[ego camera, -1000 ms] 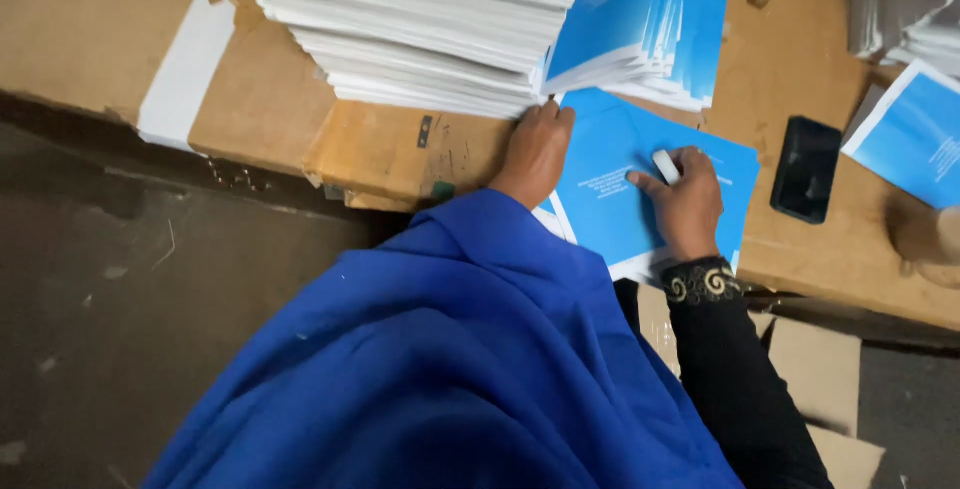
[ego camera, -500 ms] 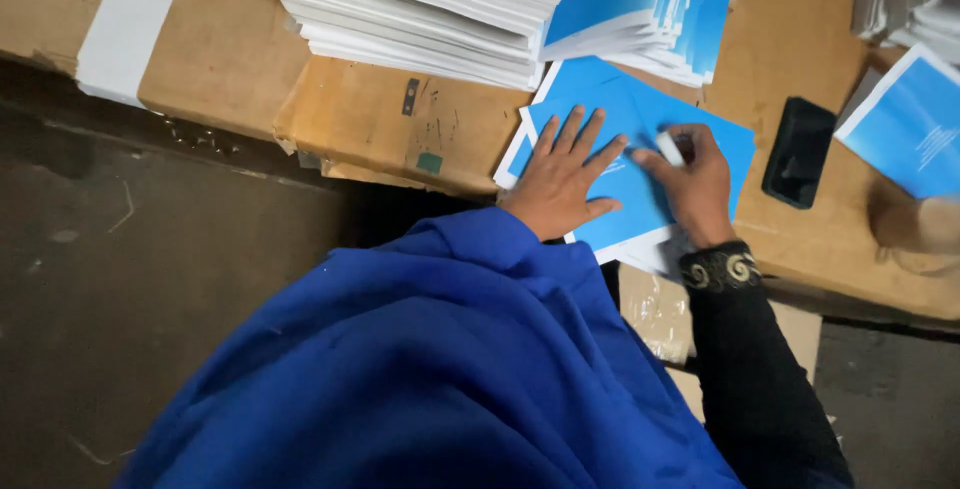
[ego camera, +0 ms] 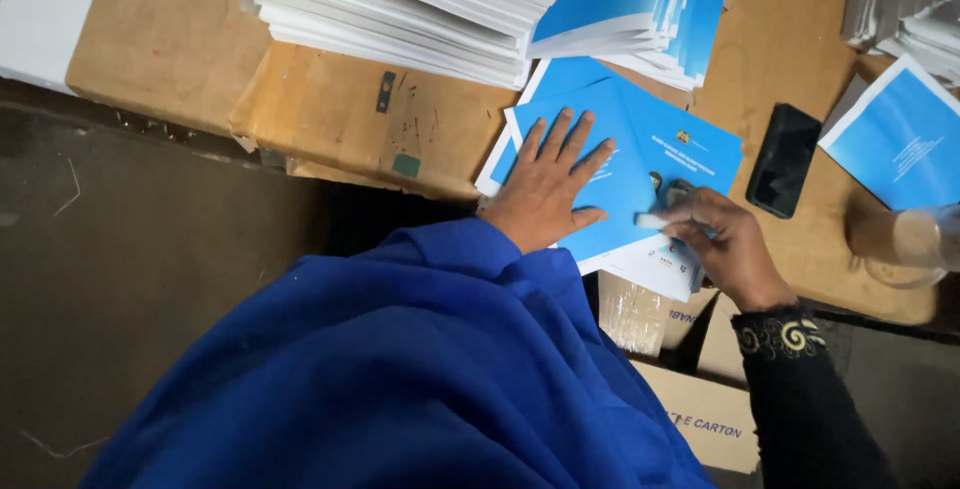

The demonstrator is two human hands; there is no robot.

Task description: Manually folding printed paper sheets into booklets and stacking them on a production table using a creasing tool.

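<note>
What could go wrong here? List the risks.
1. The blue paper cover overhangs the brown cardboard table edge; under the flat left hand it could slip off.
2. The right hand presses a small white tool that may crease it crooked.
3. The black phone lies close by.

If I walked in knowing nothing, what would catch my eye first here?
Probably the bright blue paper cover lying mid-table, with the left hand spread flat on it and the right hand pinching a small white block at its lower edge. Behind them rises a tall stack of white-edged printed sheets, and a black phone lies to the right on the brown cardboard table top.
</note>
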